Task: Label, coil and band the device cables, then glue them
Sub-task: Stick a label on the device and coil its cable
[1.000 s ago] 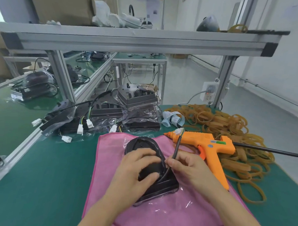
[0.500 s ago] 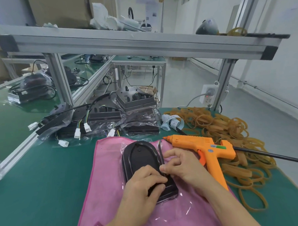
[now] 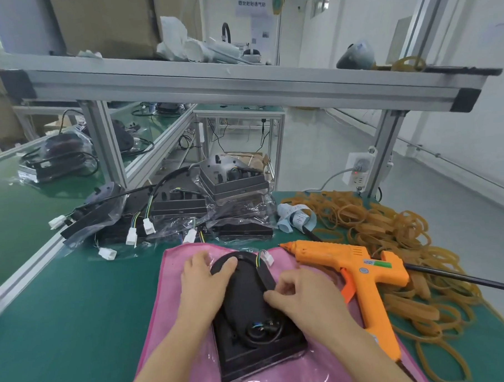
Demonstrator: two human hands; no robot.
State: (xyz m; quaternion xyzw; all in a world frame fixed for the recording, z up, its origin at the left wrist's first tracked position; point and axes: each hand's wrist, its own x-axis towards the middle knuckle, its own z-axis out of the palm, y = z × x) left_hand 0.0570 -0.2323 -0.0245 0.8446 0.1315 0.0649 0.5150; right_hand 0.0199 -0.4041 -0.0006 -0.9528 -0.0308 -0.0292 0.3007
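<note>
A black device [image 3: 251,329] in clear plastic lies on a pink cloth [image 3: 170,324] in front of me. Its black cable [image 3: 264,279] runs along the device's right edge and ends in a white connector [image 3: 266,259] at the far end. My left hand [image 3: 204,282] grips the device's far left rim, thumb on top. My right hand [image 3: 301,298] pinches the cable against the right side of the device. An orange glue gun [image 3: 352,273] lies just right of my right hand, nozzle pointing left.
A heap of tan rubber bands [image 3: 391,242] covers the bench to the right. Several bagged black devices with white connectors [image 3: 171,214] are stacked behind the cloth. A curl of label strip [image 3: 295,220] lies beside them. An aluminium frame [image 3: 240,84] spans overhead.
My left hand moved from the device's near end to its far left rim. The cable, held upright before, now lies along the device's right edge under my right hand.
</note>
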